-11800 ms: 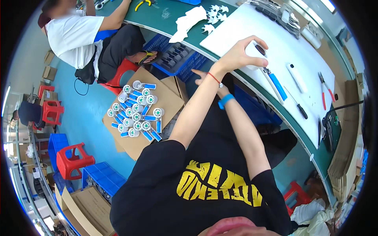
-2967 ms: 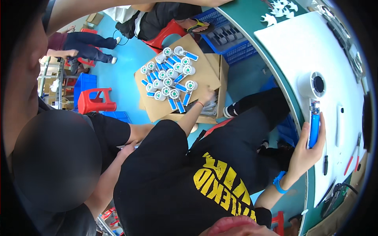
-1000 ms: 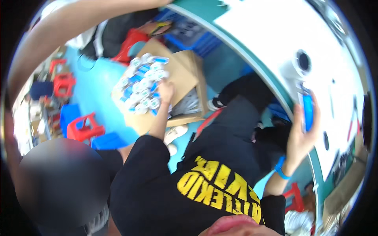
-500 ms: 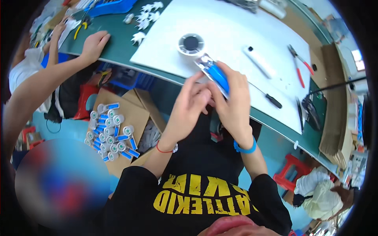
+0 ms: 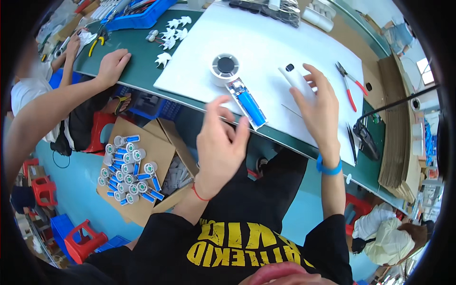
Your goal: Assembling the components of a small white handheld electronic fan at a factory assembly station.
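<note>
Blue battery [image 5: 251, 107] with its round fan head [image 5: 224, 67] lies on the white sheet [image 5: 266, 42], slanting down toward you. Your left hand [image 5: 221, 149] is open, holding nothing, just below its near end. Your right hand [image 5: 320, 111] is open too, fingertips on the white cover [image 5: 295, 78] beside it.

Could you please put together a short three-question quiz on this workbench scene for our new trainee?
1. True or false: the left hand holds the blue handheld fan.
2. What is the right hand touching? A) red-handled pliers B) white handle cover C) cardboard box
3. What does the fan lie on?

Key: 1. False, it hovers empty beside it. 2. B, the white handle cover. 3. The white sheet on the green table.
</note>
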A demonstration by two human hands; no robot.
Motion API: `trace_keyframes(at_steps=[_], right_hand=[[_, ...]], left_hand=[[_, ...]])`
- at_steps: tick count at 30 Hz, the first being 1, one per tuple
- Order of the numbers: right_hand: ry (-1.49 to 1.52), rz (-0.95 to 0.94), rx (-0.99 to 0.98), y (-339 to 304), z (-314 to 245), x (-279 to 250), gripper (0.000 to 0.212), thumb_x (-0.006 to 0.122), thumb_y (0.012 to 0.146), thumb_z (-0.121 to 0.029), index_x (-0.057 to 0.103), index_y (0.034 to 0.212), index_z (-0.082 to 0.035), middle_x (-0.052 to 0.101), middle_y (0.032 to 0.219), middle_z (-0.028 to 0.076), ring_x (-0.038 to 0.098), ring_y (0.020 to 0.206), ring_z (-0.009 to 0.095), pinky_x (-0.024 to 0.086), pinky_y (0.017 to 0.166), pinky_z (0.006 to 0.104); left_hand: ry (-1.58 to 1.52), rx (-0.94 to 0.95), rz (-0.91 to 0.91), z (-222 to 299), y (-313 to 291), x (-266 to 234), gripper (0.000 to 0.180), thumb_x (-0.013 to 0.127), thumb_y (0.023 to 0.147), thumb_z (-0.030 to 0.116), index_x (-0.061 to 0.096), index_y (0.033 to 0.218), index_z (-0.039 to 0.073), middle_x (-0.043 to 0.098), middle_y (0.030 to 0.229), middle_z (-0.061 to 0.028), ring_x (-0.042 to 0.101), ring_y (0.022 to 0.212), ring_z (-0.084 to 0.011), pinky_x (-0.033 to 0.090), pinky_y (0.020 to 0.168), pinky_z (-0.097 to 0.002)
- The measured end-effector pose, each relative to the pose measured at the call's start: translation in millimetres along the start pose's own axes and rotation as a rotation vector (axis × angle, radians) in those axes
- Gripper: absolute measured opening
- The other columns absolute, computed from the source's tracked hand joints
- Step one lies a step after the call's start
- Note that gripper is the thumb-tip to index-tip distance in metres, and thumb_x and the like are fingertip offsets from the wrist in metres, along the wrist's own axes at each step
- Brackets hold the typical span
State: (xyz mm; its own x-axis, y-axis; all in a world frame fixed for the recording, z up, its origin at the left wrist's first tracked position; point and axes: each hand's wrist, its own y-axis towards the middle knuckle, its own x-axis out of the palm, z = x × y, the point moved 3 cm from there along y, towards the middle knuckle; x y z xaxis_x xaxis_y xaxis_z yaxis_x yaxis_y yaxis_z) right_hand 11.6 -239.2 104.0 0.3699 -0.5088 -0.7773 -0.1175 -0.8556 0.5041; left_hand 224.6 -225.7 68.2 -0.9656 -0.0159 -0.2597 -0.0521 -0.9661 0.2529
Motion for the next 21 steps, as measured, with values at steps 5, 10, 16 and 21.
trace_keyframes(at_steps=[5,10,16,21], right_hand=[[0.109,0.169,-0.178,-22,-47,-16,0.058,0.08,0.067,-0.001,0.06,0.122,-0.007,0.065,0.097,0.011,0.061,0.086,0.025,0.05,0.073,0.0343],[0.083,0.26,-0.239,-28,-52,-16,0.062,0.08,0.064,0.002,0.061,0.122,-0.005,0.067,0.097,0.011,0.062,0.084,0.026,0.05,0.073,0.0344],[0.084,0.299,-0.237,-30,-50,-13,0.062,0.081,0.063,0.003,0.061,0.121,-0.004,0.068,0.097,0.011,0.062,0.085,0.026,0.051,0.075,0.0346],[0.08,0.299,-0.234,-32,-51,-14,0.062,0.081,0.064,0.003,0.061,0.122,-0.005,0.068,0.097,0.011,0.062,0.086,0.026,0.051,0.075,0.0348]], left_hand=[[0.038,0.281,-0.181,34,1,23,0.052,0.066,0.087,0.009,0.048,0.136,0.009,0.054,0.065,-0.0033,0.048,0.045,-0.0089,0.039,0.045,-0.0233],[0.045,0.295,-0.17,31,-1,27,0.052,0.065,0.088,0.008,0.049,0.136,0.01,0.052,0.061,-0.0036,0.048,0.045,-0.0104,0.038,0.045,-0.0241],[0.017,0.258,-0.191,33,-2,27,0.053,0.066,0.087,0.008,0.047,0.136,0.007,0.052,0.06,-0.0025,0.049,0.044,-0.0106,0.038,0.045,-0.0237],[-0.058,0.204,-0.233,36,-5,28,0.055,0.065,0.086,0.008,0.044,0.137,0.005,0.054,0.06,-0.0035,0.052,0.045,-0.013,0.04,0.047,-0.0244]])
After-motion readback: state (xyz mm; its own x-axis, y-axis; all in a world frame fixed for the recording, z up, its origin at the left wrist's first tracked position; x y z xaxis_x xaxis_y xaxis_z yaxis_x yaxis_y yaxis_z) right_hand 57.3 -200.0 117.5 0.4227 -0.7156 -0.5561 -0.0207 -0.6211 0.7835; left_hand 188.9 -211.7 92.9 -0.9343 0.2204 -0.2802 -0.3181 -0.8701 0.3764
